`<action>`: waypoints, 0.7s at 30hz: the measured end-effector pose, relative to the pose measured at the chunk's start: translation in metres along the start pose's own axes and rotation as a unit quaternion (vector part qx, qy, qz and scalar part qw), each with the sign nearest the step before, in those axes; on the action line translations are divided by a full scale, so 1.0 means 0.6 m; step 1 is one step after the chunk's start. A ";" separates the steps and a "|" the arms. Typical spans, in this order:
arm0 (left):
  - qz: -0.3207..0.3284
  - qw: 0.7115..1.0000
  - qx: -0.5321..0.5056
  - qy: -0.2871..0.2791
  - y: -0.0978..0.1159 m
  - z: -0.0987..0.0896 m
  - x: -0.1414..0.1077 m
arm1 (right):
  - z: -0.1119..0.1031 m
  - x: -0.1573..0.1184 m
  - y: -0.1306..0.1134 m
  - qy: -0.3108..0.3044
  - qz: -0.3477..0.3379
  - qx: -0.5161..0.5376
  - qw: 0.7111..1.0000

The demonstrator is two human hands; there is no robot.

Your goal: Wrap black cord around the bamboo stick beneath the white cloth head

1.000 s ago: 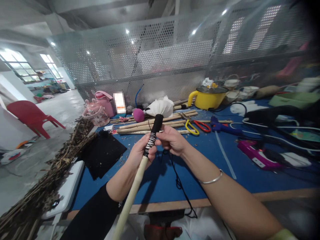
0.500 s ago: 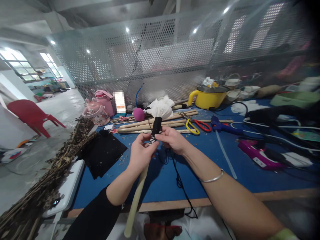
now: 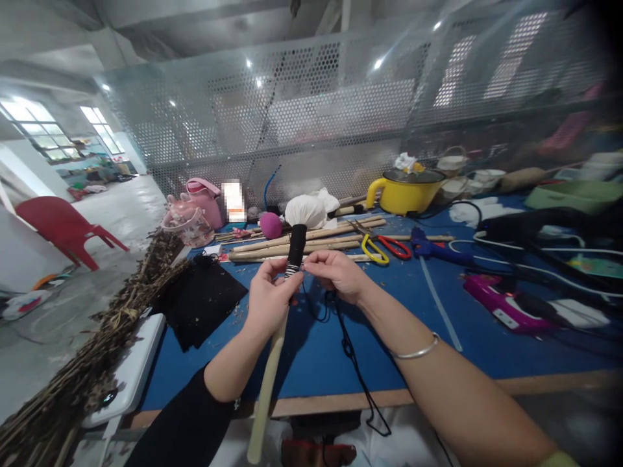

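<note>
A pale wooden stick (image 3: 268, 383) slants up from my lap, topped by a round white cloth bundle (image 3: 304, 211). Black cord (image 3: 296, 245) is wound tightly round the neck below the bundle, with pale stripes showing between the lower turns. My left hand (image 3: 270, 288) is closed round the stick just under the winding. Beside it on the right, my right hand (image 3: 335, 274) pinches the cord between thumb and fingers close to the stick. A loose, tangled length of the cord hangs below my right hand over the table's front edge.
Yellow-and-red-handled scissors (image 3: 384, 246) lie by several wooden sticks (image 3: 272, 248). Black cloth (image 3: 197, 298) and dried stalks (image 3: 97, 331) are at left. A yellow pot (image 3: 409, 193), blue glue gun (image 3: 438, 246) and purple power strip (image 3: 506, 301) stand or lie at right.
The stick with its bundle has turned and shifted slightly left, and my left hand with it. My right hand has drawn a little apart from it, still pinching the cord.
</note>
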State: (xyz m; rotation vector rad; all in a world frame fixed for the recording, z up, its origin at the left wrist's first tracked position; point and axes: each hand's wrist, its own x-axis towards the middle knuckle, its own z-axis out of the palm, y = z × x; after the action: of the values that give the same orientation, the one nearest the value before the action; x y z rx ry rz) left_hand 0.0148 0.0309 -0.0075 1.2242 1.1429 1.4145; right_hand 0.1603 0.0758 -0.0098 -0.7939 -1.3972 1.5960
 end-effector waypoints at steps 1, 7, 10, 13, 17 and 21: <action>-0.002 1.000 -0.008 -0.002 0.001 0.000 0.000 | 0.001 0.000 0.000 0.001 0.002 0.001 1.000; -0.031 0.994 -0.093 -0.048 0.005 0.005 -0.002 | 0.000 0.001 -0.004 -0.021 -0.008 0.040 0.999; -0.080 0.985 -0.125 -0.090 0.006 0.005 -0.003 | -0.005 -0.002 -0.005 -0.059 0.001 0.057 0.997; -0.159 0.965 -0.118 -0.171 0.007 0.000 -0.002 | -0.007 -0.003 -0.005 -0.048 0.012 0.046 0.998; -0.096 0.988 -0.007 -0.122 0.003 -0.006 -0.001 | 0.002 -0.001 0.000 0.001 0.031 -0.022 0.999; 0.056 0.989 0.134 -0.027 -0.007 -0.003 -0.002 | 0.011 0.002 0.004 0.011 0.033 -0.046 0.998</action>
State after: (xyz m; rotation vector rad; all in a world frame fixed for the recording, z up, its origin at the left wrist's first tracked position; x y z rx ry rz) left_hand 0.0131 0.0302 -0.0122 1.5273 1.2737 1.3306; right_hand 0.1538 0.0738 -0.0112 -0.9186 -1.4505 1.5763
